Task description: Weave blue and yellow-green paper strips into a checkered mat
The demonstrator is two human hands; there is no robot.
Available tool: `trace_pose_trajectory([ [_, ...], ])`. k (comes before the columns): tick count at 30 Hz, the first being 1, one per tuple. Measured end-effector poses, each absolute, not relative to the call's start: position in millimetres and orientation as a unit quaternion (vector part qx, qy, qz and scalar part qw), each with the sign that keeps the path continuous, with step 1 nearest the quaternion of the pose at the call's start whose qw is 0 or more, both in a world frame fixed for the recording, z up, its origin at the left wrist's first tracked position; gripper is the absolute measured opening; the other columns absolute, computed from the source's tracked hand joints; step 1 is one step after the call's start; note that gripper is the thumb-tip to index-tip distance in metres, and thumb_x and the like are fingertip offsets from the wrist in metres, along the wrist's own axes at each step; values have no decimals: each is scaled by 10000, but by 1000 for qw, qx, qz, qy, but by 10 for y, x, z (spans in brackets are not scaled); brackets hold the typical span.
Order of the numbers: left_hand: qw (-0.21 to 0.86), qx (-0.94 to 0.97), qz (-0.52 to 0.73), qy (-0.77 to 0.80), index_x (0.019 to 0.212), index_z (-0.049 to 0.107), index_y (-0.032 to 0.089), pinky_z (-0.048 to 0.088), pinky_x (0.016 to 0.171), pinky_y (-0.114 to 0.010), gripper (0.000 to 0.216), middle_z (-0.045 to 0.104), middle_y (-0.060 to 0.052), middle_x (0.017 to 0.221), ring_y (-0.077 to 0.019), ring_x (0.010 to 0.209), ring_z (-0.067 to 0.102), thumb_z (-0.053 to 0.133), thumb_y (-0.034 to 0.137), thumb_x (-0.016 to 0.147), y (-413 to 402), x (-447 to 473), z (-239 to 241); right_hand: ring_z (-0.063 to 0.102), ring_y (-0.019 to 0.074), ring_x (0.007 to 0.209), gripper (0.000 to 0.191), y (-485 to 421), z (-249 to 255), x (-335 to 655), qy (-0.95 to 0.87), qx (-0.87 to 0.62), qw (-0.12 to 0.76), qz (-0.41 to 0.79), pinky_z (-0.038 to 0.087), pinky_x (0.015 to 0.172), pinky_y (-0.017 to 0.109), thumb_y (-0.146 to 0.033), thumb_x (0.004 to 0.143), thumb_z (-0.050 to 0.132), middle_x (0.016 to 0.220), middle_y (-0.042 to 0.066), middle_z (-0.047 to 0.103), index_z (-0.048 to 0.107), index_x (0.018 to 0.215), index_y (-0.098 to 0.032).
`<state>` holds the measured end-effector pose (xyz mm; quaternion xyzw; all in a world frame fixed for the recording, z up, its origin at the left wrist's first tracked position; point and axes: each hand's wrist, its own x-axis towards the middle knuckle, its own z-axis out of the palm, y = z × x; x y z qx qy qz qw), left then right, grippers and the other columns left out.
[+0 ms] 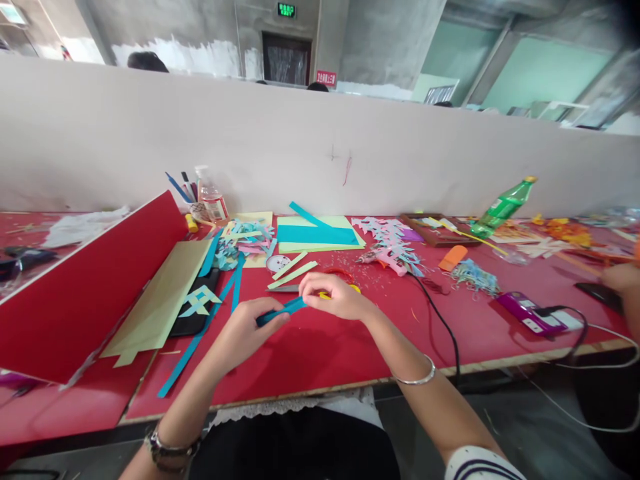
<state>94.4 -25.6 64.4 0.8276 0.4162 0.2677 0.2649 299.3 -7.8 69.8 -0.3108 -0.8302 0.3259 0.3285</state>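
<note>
My left hand (247, 328) and my right hand (330, 298) both pinch a folded blue paper strip (281, 311) just above the red table (320, 347). The left fingers close on its near end, the right fingers on its far end. Something yellow (354, 289) peeks from under my right hand. Long blue strips (200, 333) lie to the left of my left hand. Pale green strips (293, 270) lie just beyond my hands.
A red board (85, 293) and a tan sheet (160, 300) lean at the left. Blue and green paper sheets (317, 235), cut paper scraps, a glue gun (390, 261), a green bottle (503, 208), a purple device (530, 313) with cables and a pen cup lie farther off. Another person's hand (623, 277) shows at the right edge.
</note>
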Motion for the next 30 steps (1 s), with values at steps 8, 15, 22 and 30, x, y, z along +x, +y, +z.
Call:
trace_pose_trajectory([
  [8,253,836,241,424,698,587,154,359,539,-195,308,591,-4,637,-121,591,510,409,376,817,-234,978,597,534,143,817,133,-175,609,2923,-841,-332,315,288,408,770,273,-270,803,511,867,45,570,567,752,-161],
  [15,273,835,240,413,696,593,147,396,590,-194,322,622,-21,681,-131,629,545,392,358,832,-220,864,558,550,136,798,189,-173,562,3025,-801,-344,353,339,414,733,250,-191,782,481,804,35,587,507,598,-156],
  [22,280,829,235,424,772,624,180,423,639,-204,243,658,-29,783,-152,717,588,442,336,809,-227,815,538,540,136,793,120,-212,528,3067,-801,-383,354,292,414,731,258,-204,797,456,813,36,570,522,706,-163],
  [30,274,856,230,374,767,630,172,403,597,-194,213,644,-14,720,-131,652,568,458,291,803,-240,960,501,480,177,984,150,-306,606,2857,-877,-355,256,199,333,883,325,-333,774,552,1057,65,537,568,781,-184],
])
